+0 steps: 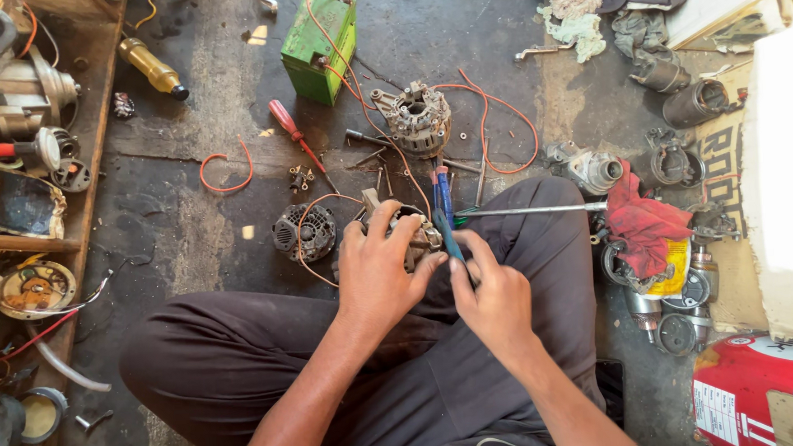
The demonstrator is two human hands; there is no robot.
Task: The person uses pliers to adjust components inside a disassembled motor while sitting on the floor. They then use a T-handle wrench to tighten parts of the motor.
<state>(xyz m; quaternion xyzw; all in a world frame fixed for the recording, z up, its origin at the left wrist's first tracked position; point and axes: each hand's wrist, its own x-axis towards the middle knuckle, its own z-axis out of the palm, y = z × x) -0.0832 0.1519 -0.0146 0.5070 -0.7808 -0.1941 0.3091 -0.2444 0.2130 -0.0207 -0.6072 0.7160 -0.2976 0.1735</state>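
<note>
My left hand [379, 271] grips a grey metal alternator part [420, 235] held over my lap, fingers wrapped across its top. My right hand [493, 292] holds a dark-handled tool [445, 229] whose tip points up against the right side of that part. Orange wire [312, 245] loops from the part toward the floor. I sit cross-legged in dark trousers [240, 349] on a stained concrete floor.
A round finned housing [305, 231] lies left of my hands, another alternator half [416, 118] and a green battery [319, 41] farther ahead. A red screwdriver [290, 129] and blue-handled tool [444, 189] lie nearby. A red rag [642, 219] and motor parts sit right, a wooden shelf [79, 203] left.
</note>
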